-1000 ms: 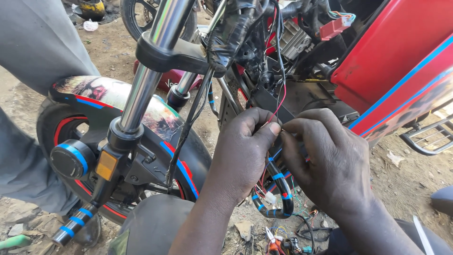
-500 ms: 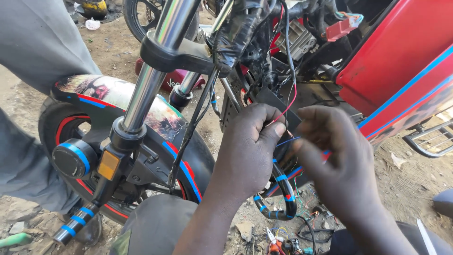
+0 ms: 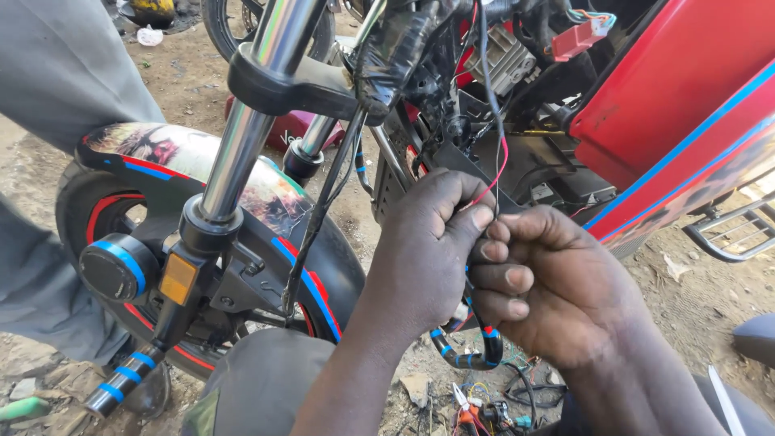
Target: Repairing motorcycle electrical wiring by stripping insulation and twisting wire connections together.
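Observation:
Both my hands meet below the steering head of a red motorcycle (image 3: 686, 105). My left hand (image 3: 424, 246) pinches a thin red wire (image 3: 494, 173) between thumb and forefinger; the wire rises into the black wiring bundle (image 3: 476, 48) above. My right hand (image 3: 549, 282) is closed just beside it, fingertips touching the left hand, gripping the same wire ends and a black cable that runs down between the hands. The wire tips are hidden by the fingers.
A chrome fork leg (image 3: 242, 137) and front wheel with painted mudguard (image 3: 194, 161) stand at left. A person's grey trouser leg (image 3: 56, 89) is at far left. A red connector (image 3: 577, 36) hangs top right. Pliers and loose wires (image 3: 476, 404) lie on the dirt below.
My hands have come closer together and risen slightly, fingertips now touching at the red wire. The view has tilted a little; the motorcycle has not moved.

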